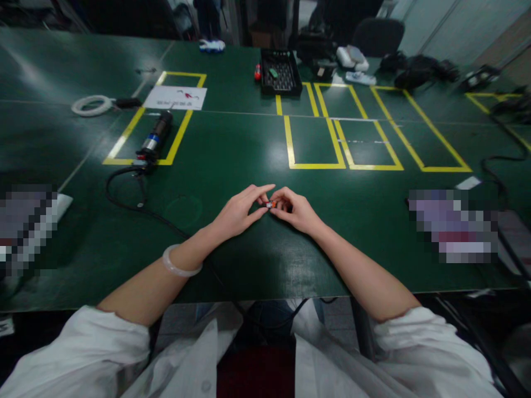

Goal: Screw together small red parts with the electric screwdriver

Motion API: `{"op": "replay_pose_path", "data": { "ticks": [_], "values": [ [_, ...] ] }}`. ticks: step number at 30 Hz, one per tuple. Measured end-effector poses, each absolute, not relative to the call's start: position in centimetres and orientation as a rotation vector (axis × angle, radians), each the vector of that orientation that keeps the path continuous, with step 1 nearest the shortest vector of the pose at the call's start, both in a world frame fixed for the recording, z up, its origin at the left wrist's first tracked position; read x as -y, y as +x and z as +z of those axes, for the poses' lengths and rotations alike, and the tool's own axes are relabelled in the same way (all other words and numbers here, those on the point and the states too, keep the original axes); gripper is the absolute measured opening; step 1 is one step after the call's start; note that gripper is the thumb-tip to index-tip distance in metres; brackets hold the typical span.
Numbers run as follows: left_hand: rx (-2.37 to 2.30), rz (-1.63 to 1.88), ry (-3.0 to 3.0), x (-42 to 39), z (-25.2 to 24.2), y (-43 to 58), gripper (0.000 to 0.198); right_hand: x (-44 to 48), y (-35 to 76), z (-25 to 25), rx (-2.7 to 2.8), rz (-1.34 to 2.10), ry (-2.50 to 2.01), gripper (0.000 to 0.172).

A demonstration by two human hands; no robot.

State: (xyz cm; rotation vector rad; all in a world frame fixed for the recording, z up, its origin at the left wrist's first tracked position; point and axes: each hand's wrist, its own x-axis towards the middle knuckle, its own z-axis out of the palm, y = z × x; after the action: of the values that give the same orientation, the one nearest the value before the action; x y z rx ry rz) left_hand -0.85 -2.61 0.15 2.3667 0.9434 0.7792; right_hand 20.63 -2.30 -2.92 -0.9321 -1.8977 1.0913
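My left hand (241, 210) and my right hand (297, 210) meet over the green tabletop. Between their fingertips is a small part (270, 204), silvery with red and orange bits; its exact kind is too small to make out. The thumb and a finger of my left hand pinch its left side, while the index finger stretches out above. My right thumb and curled fingers grip it from the right and hide some of it. To the left, apart from both hands, lies a dark cylindrical power tool (155, 135) with a blue and silver band and a cable.
Yellow tape rectangles (317, 166) mark the green table (232, 143). A black tray (281, 88) with a green piece in it stands at the back, beside a red object (257, 72). A white sheet (176, 98) and a white coil (91, 105) lie left. Blurred-out items flank both sides.
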Motion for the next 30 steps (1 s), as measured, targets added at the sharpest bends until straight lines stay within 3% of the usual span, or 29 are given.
{"op": "replay_pose_path", "data": {
  "ticks": [5, 10, 15, 30],
  "values": [
    [-0.945, 0.779, 2.345, 2.59, -0.01, -0.96, 0.045, 2.33, 20.60, -2.84, 1.829, 1.122, -0.949, 0.018],
    [-0.971, 0.758, 2.330, 2.63, -0.08, -1.02, 0.042, 2.26, 20.42, -2.73, 1.614, 1.386, -0.928, 0.029],
    [-1.008, 0.717, 2.362, 2.74, -0.22, -0.90, 0.024, 2.19, 20.28, -2.44, 1.497, 1.515, -0.941, 0.039],
    [-1.015, 0.724, 2.385, 2.87, -0.37, -0.65, 0.020, 2.12, 20.26, -2.62, 1.462, 1.586, -0.916, 0.041]
  ]
}}
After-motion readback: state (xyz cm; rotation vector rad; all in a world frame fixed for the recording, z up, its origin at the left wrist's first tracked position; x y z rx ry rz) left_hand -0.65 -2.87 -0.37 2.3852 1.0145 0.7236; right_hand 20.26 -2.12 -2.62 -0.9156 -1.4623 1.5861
